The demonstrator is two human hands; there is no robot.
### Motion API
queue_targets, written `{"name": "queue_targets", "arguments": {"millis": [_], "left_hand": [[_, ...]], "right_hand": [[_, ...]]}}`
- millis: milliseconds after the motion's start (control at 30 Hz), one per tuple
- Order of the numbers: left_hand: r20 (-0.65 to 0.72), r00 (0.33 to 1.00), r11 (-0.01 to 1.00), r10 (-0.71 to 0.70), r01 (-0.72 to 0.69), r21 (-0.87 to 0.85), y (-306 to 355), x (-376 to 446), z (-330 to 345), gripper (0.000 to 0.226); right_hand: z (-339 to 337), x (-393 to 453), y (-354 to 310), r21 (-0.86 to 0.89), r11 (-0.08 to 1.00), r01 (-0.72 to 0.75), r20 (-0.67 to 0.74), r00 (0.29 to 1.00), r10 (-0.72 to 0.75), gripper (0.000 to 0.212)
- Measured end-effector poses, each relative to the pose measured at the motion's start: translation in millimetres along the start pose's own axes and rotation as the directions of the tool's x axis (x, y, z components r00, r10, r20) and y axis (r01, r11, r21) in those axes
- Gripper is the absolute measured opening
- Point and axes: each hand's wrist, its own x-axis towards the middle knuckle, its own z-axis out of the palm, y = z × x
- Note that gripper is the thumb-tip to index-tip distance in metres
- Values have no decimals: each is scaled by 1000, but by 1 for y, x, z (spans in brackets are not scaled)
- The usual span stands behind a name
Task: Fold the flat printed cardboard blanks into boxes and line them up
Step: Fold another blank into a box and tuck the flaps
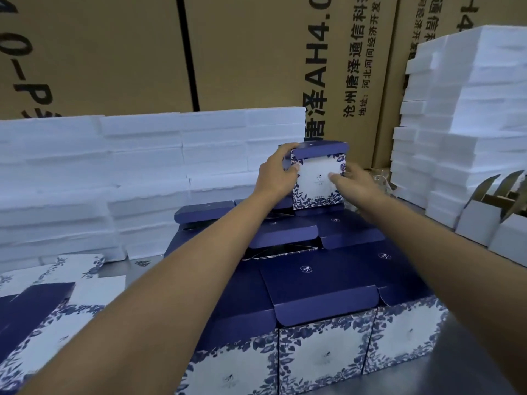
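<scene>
A folded blue-and-white floral box stands on top of the far end of the rows of finished boxes. My left hand grips its upper left corner, thumb on the front face. My right hand presses straight fingers against the white front panel from the right. The box's dark blue lid sits slightly raised. Flat printed blanks lie in a loose pile at the lower left, partly behind my left forearm.
White foam slabs are stacked in a wall behind the boxes, and another foam stack rises at the right. Large brown cartons fill the background. Open white cardboard boxes stand at the right edge.
</scene>
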Motion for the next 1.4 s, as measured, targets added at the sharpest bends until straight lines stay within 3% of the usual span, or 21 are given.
{"name": "queue_targets", "arguments": {"millis": [100, 233, 467, 633, 767, 933, 1133, 1233, 1300, 1400], "left_hand": [[35, 999, 999, -35, 33, 37, -6, 7, 0, 69], [30, 996, 996, -84, 83, 45, -6, 8, -3, 81], [46, 992, 993, -120, 119, 27, 16, -24, -25, 59], [13, 996, 994, -92, 92, -54, 47, -71, -51, 34], [-97, 988, 980, -117, 99, -171, 64, -114, -94, 25], [-227, 959, 977, -168, 132, -165, 55, -178, -159, 21], [-332, 883, 942, -331, 288, -173, 5, -258, -197, 20], [-388, 817, 875, -426, 481, 52, -38, -302, -208, 25], [-471, 753, 741, -459, 617, 265, -66, -332, -219, 33], [-515, 744, 696, -425, 633, 339, -94, -363, -228, 39]], "right_hand": [[7, 8, 6, 2, 1000, -25, 23, 999, 25, 49], [2, 10, 1, -49, 998, -47, -71, 997, 43, 65], [5, -38, -27, -131, 990, 56, -71, 995, -65, 57], [34, -106, -70, -183, 967, 177, 91, 982, -163, 52], [63, -163, -105, -80, 966, 247, 202, 953, -227, 36], [107, -224, -131, 11, 967, 256, 306, 919, -247, 32], [181, -287, -110, 20, 989, 147, 458, 878, -140, 39], [216, -314, -68, -73, 997, -35, 497, 865, 67, 42], [232, -328, -42, -105, 986, -127, 494, 854, 162, 43], [251, -331, -28, -31, 979, -203, 473, 859, 194, 45]]}}
